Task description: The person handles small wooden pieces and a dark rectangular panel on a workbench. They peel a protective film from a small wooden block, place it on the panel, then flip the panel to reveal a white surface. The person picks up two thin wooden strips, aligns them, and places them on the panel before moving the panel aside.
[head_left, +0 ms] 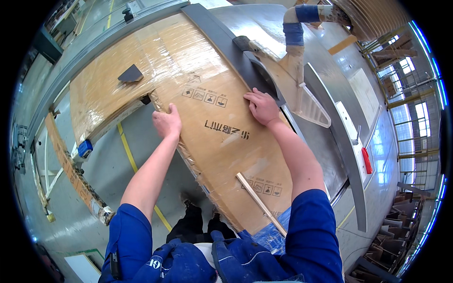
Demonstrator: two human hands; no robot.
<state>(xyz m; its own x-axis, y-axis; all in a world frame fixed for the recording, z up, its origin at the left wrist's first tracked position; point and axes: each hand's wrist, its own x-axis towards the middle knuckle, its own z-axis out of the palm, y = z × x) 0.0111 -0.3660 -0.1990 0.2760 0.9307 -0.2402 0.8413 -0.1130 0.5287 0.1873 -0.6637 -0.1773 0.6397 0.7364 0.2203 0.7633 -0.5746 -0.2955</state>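
Note:
A long panel (226,155) covered in brown cardboard and clear film stretches away from my body, with printed symbols on top. My left hand (167,121) is closed round its left edge, thumb on top; its fingertips are partly hidden. My right hand (264,107) rests with fingers laid out at the panel's right side, touching the edge of a long dark grey board (222,40). That board lies along the panel's right side. On the panel near my right arm lies a thin wooden strip (262,203).
Right of the board, a clear saw guard (309,106) hangs from a taped pipe (294,33) over a metal table. A dark offcut (130,73) lies on the wrapped surface at left. A blue tape measure (85,148) sits at its corner. A red handle (366,160) is far right.

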